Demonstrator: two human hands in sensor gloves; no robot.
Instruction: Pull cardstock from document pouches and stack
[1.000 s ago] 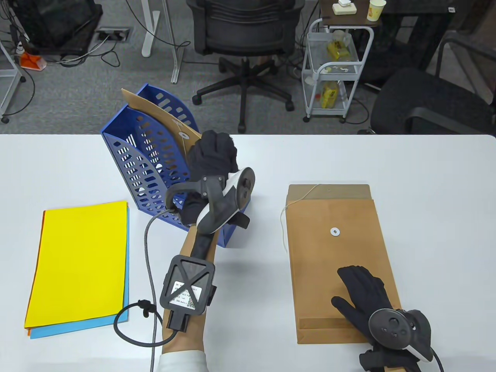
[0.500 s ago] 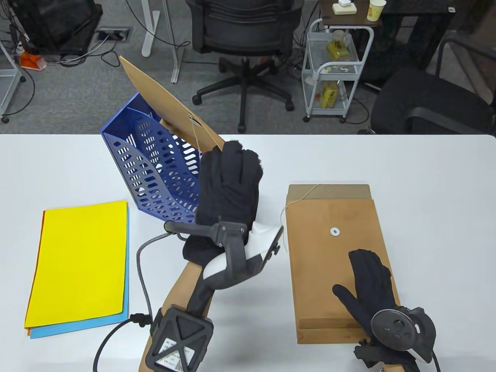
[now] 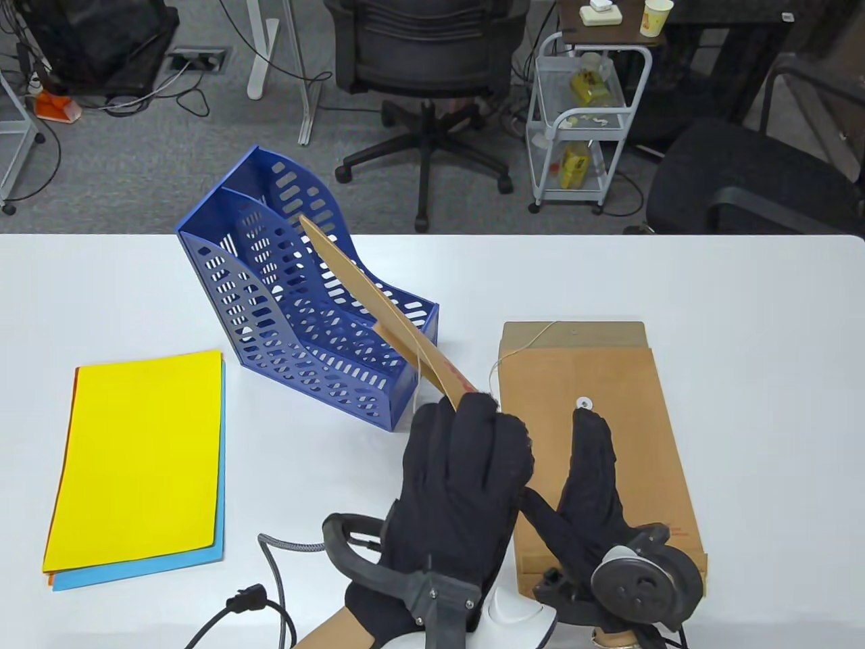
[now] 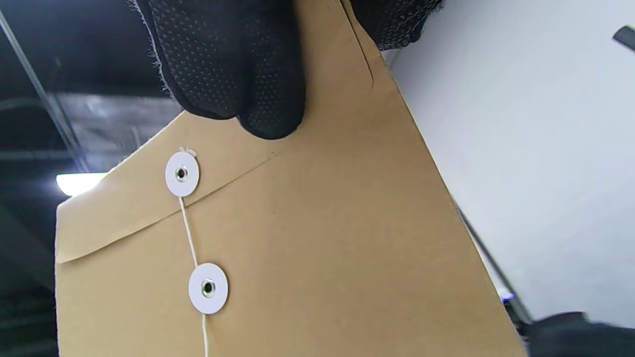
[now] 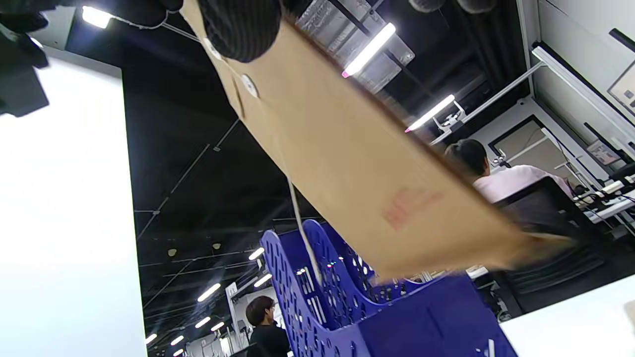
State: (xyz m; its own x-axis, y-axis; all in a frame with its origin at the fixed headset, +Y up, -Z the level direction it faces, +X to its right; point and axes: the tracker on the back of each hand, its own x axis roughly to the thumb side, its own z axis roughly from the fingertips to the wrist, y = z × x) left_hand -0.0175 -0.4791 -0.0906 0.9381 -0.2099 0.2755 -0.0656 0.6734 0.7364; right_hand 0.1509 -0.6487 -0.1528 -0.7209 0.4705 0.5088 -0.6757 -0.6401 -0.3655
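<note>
yellow cardstock stack point(image 3: 138, 460) lower left on white worktop point(image 3: 757, 324) | blue perforated plastic file rack point(image 3: 297, 324) centre-left | left hand point(image 3: 459, 500) pinches raised brown string-tie pouch point(image 3: 378, 318) | right hand point(image 3: 595, 487) flat, fingers spread on flat brown pouch point(image 3: 608, 378), centre-right

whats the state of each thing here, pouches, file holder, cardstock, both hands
held pouch: in the air, tilted, flap shut, string between its two washers
left hand: grips the held pouch at its flap end
right hand: raised over the flat pouch; contact unclear
flat pouch: lying on the table, flap open, string loose
file holder: upright, no pouch in it
cardstock stack: flat, yellow on top
</note>
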